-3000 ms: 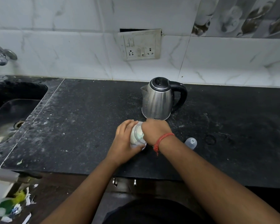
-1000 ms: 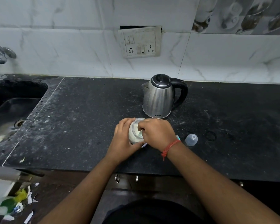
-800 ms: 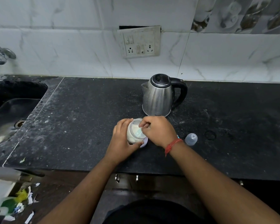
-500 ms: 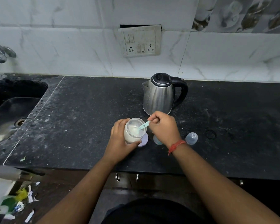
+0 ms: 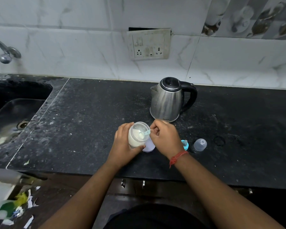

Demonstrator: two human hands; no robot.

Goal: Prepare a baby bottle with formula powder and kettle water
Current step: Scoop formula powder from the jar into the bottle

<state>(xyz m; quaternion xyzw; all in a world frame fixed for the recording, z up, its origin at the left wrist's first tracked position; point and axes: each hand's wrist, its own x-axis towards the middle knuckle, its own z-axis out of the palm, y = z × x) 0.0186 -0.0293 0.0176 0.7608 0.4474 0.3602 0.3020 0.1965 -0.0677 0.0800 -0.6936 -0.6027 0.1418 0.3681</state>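
My left hand [image 5: 122, 146] grips a clear jar of white formula powder [image 5: 137, 136], tilted toward me on the black counter [image 5: 89, 129]. My right hand [image 5: 165, 138] pinches a small pale-blue scoop [image 5: 144, 133], whose bowl dips into the powder inside the jar's mouth. A pale lilac lid [image 5: 149, 145] lies flat under the jar, between my hands. Behind them stands a steel kettle [image 5: 168, 100] with a black handle, lid closed. Right of my right wrist a blue bottle part [image 5: 185, 144] peeks out, and a clear bottle cap [image 5: 200, 144] sits beside it.
A sink [image 5: 12, 116] with a tap [image 5: 5, 53] lies at the far left. A wall socket plate [image 5: 149, 44] hangs above the kettle. Paper scraps [image 5: 18, 207] litter the floor at the lower left, below the counter's front edge.
My right hand came off the jar's top and now holds the scoop down in the powder. The jar's mouth is uncovered and the lilac lid shows beneath it.
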